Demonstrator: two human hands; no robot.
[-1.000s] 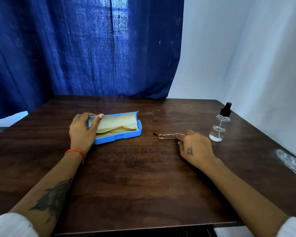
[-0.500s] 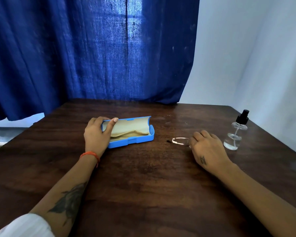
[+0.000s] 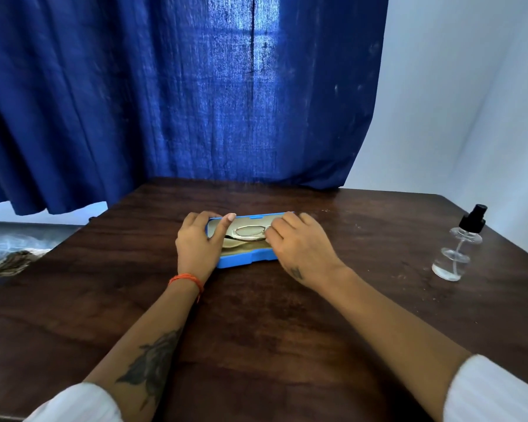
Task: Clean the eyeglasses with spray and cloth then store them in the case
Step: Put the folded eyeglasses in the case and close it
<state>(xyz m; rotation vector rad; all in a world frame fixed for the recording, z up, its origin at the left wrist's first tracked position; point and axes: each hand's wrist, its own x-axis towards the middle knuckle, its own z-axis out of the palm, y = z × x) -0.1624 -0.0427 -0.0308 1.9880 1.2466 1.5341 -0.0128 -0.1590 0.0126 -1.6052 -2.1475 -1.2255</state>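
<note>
I see both forearms reaching forward over the dark worktop point(image 3: 256, 345), meeting at the blue case point(image 3: 241, 261). The case lies open, its tan lining showing, with the thin-rimmed eyeglasses point(image 3: 248, 233) folded inside. My left hand point(image 3: 199, 243) grips the case's left end, thumb over the rim. My right hand point(image 3: 299, 243) pinches the eyeglasses' right end. The spray bottle point(image 3: 457, 248) stands well apart, right.

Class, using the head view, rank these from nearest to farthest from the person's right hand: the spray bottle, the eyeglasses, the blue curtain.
1. eyeglasses: pinched by the right hand, over the open case.
2. spray bottle: to its right, on the table.
3. blue curtain: behind the table's far edge.
</note>
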